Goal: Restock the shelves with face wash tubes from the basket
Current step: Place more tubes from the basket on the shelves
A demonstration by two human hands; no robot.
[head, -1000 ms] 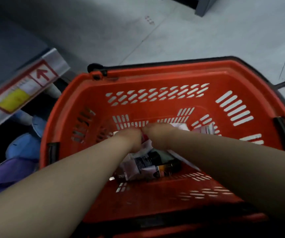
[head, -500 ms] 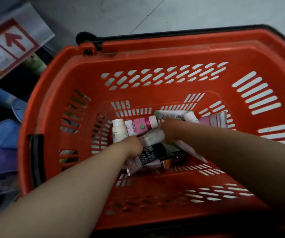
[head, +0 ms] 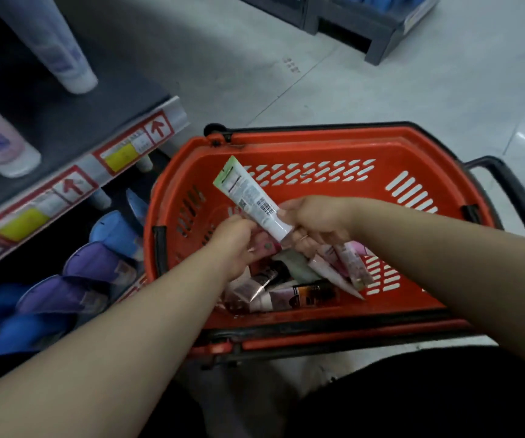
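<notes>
Right hand (head: pixel 315 221) pinches tube (head: pixel 248 197); left hand (head: pixel 234 245), pink tube (head: pixel 266 246).

basket (head: pixel 419 147): orange slotted plastic, matt | tube (head: pixel 248 197): smooth glossy plastic | floor (head: pixel 381 90): glossy pale tile

I see an orange-red basket (head: pixel 318 143), black handle (head: pixel 514 188). At its 11 o'clock the face wash tube (head: pixel 248 194) is white, green-ended, barcoded. At 9 o'clock, shelf labels (head: pixel 122 153) carry red arrows and yellow patches.

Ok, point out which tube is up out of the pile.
The white tube with the green end, gripped by the right hand; the others lie in the basket.
</notes>
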